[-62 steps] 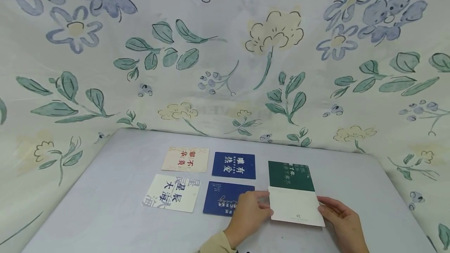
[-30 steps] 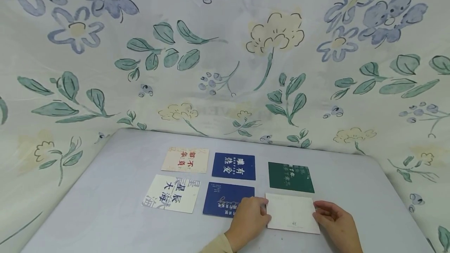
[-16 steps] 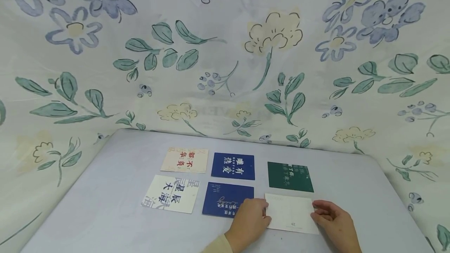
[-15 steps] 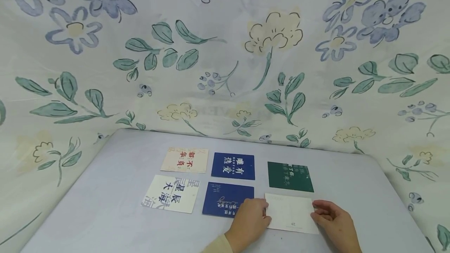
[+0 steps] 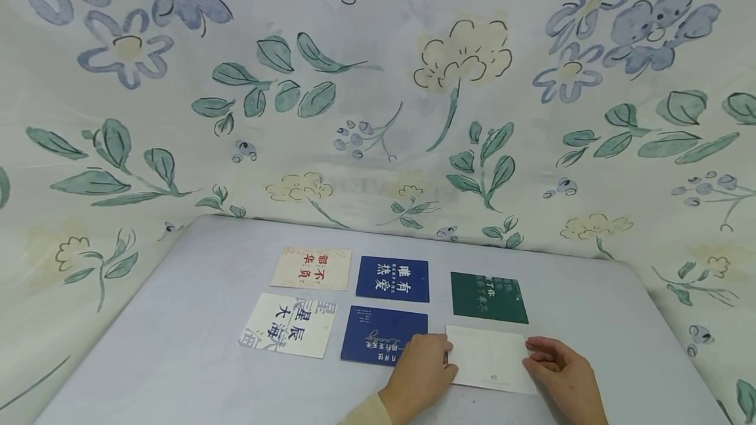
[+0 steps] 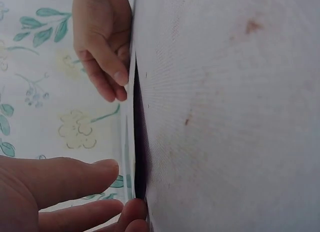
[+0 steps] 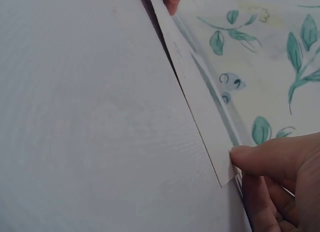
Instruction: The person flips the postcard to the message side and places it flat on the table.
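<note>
A white card (image 5: 487, 359) with a small printed mark near its front edge lies face up between both hands in the head view. My left hand (image 5: 420, 372) holds its left edge, fingers bent, overlapping the corner of a dark blue card (image 5: 372, 330). At the other end, my right hand (image 5: 564, 376) pinches the right edge; the right wrist view shows the thumb (image 7: 265, 159) on the near corner of the card and the fingers below. A dark strip (image 6: 140, 152) shows beneath the white card in the left wrist view. Just behind it lies a green card (image 5: 489, 297).
Another blue card (image 5: 392, 278) lies behind the first. Farther left are a cream card with red lettering (image 5: 312, 269) and a white card with blue lettering (image 5: 291, 324). A flower-patterned cloth (image 5: 378, 195) hangs behind the pale table (image 5: 189, 359).
Earlier the white card overlapped the green card's front edge. Both hands have brought it toward the person and a little left, apart from the green card. Over the last second hardly anything has moved.
</note>
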The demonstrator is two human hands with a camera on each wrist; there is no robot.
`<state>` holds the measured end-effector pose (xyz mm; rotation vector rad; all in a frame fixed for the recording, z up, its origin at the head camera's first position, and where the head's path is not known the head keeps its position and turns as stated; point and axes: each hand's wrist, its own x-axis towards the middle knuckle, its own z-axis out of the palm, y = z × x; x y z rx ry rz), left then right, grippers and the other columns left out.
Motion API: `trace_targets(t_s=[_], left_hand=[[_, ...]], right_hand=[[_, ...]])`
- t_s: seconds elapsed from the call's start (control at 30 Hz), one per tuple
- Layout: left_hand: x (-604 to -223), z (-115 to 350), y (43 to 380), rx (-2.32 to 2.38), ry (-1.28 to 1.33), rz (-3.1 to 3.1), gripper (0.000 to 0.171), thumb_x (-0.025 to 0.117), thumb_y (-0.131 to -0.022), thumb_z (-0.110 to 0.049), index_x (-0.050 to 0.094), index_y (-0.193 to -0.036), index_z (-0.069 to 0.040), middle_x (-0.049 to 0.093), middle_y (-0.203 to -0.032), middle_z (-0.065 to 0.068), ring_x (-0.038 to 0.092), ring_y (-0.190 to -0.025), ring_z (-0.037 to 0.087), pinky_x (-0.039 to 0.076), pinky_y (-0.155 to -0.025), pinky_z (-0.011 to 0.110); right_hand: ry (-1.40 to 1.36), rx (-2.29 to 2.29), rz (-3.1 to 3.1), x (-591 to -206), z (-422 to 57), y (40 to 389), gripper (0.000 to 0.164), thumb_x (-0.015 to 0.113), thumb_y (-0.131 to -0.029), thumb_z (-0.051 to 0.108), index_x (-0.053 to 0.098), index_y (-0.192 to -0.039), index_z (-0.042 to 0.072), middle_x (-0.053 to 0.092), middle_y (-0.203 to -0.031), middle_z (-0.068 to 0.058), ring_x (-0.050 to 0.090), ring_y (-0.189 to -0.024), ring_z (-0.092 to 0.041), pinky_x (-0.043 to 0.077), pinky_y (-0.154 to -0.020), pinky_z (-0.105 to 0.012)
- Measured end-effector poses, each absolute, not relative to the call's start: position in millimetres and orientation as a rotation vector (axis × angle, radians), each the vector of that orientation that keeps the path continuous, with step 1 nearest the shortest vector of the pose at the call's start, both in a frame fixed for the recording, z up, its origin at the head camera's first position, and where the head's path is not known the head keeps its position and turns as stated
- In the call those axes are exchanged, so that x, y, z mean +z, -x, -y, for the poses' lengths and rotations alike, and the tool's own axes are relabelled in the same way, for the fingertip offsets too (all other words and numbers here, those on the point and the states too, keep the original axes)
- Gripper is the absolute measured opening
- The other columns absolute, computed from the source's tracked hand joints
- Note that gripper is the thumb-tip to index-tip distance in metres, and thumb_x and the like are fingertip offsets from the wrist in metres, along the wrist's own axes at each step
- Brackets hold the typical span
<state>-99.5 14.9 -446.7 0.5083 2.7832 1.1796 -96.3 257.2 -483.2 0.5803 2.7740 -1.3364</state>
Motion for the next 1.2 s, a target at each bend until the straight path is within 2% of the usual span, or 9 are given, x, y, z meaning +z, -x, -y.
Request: trace_targets(t_s=[0.27, 0.4, 0.5, 0.63, 0.8, 0.93, 1.03, 1.13, 1.2], left_hand=[[-447.7, -13.9, 100.8, 1.157, -0.518, -2.813, 0.022, 0.071, -0.074, -0.008, 0.071, -0.094, 0.002, 0.064, -0.071, -0.001, 0.047, -0.060, 0.004, 0.044, -0.058, 0.021], [-446.2, -13.2, 100.6, 1.137, -0.515, -2.826, 0.023, 0.072, -0.074, -0.010, 0.072, -0.094, 0.001, 0.069, -0.094, 0.007, 0.063, -0.082, 0.012, 0.052, -0.076, 0.031], [-444.5, -13.3, 100.1, 1.119, -0.508, -2.833, 0.022, 0.072, -0.074, -0.011, 0.072, -0.093, 0.000, 0.068, -0.104, 0.009, 0.063, -0.100, 0.022, 0.050, -0.085, 0.038], [-442.5, -13.9, 99.8, 1.119, -0.501, -2.838, 0.022, 0.072, -0.075, -0.013, 0.072, -0.094, 0.000, 0.067, -0.105, 0.010, 0.062, -0.102, 0.024, 0.050, -0.086, 0.038], [-440.1, -12.2, 99.9, 1.178, -0.457, -2.829, 0.027, 0.072, -0.078, -0.016, 0.069, -0.101, -0.002, 0.065, -0.109, 0.009, 0.060, -0.103, 0.024, 0.048, -0.088, 0.040], [-437.6, -9.0, 102.6, 1.235, -0.437, -2.829, 0.030, 0.071, -0.079, -0.017, 0.067, -0.105, -0.004, 0.065, -0.107, 0.007, 0.060, -0.090, 0.015, 0.051, -0.081, 0.034], [-434.8, -6.9, 105.4, 1.258, -0.434, -2.825, 0.031, 0.070, -0.080, -0.018, 0.067, -0.107, -0.004, 0.064, -0.108, 0.007, 0.059, -0.084, 0.011, 0.051, -0.075, 0.030], [-431.7, -5.6, 108.2, 1.273, -0.428, -2.822, 0.031, 0.069, -0.082, -0.019, 0.066, -0.109, -0.004, 0.063, -0.110, 0.008, 0.059, -0.087, 0.013, 0.051, -0.075, 0.030], [-429.7, -5.1, 110.0, 1.275, -0.420, -2.833, 0.032, 0.068, -0.083, -0.020, 0.065, -0.110, -0.004, 0.063, -0.111, 0.008, 0.059, -0.092, 0.016, 0.051, -0.079, 0.033]], right_hand=[[-0.585, -1.339, -2.809, -484.3, -258.1, 97.3, 0.039, 0.074, -0.078, 0.018, 0.061, -0.114, 0.005, 0.064, -0.110, -0.012, 0.059, -0.086, -0.016, 0.048, -0.066, -0.014], [-0.604, -1.346, -2.818, -486.2, -258.5, 97.6, 0.040, 0.074, -0.078, 0.021, 0.062, -0.113, 0.006, 0.064, -0.110, -0.012, 0.058, -0.086, -0.016, 0.047, -0.067, -0.013], [-0.612, -1.356, -2.803, -486.3, -258.4, 97.2, 0.039, 0.072, -0.080, 0.019, 0.061, -0.114, 0.006, 0.063, -0.110, -0.012, 0.058, -0.086, -0.017, 0.048, -0.067, -0.015], [-0.631, -1.356, -2.786, -484.2, -258.0, 96.5, 0.036, 0.068, -0.084, 0.019, 0.059, -0.116, 0.005, 0.063, -0.110, -0.014, 0.058, -0.088, -0.020, 0.051, -0.070, -0.022], [-0.677, -1.355, -2.801, -481.2, -255.3, 99.3, 0.034, 0.065, -0.087, 0.023, 0.060, -0.115, 0.005, 0.062, -0.111, -0.014, 0.059, -0.090, -0.021, 0.053, -0.075, -0.027], [-0.715, -1.346, -2.804, -477.8, -252.7, 103.0, 0.034, 0.066, -0.086, 0.025, 0.060, -0.115, 0.008, 0.063, -0.110, -0.012, 0.058, -0.089, -0.020, 0.052, -0.073, -0.025], [-0.713, -1.342, -2.806, -474.8, -251.9, 105.7, 0.037, 0.066, -0.086, 0.025, 0.059, -0.117, 0.006, 0.062, -0.111, -0.014, 0.058, -0.092, -0.022, 0.053, -0.076, -0.030], [-0.705, -1.335, -2.818, -470.5, -251.5, 109.0, 0.040, 0.066, -0.086, 0.027, 0.057, -0.119, 0.006, 0.061, -0.114, -0.016, 0.058, -0.097, -0.025, 0.052, -0.080, -0.036], [-0.697, -1.331, -2.824, -466.3, -251.2, 111.6, 0.043, 0.066, -0.086, 0.029, 0.056, -0.121, 0.007, 0.060, -0.116, -0.016, 0.058, -0.100, -0.025, 0.052, -0.080, -0.035]])
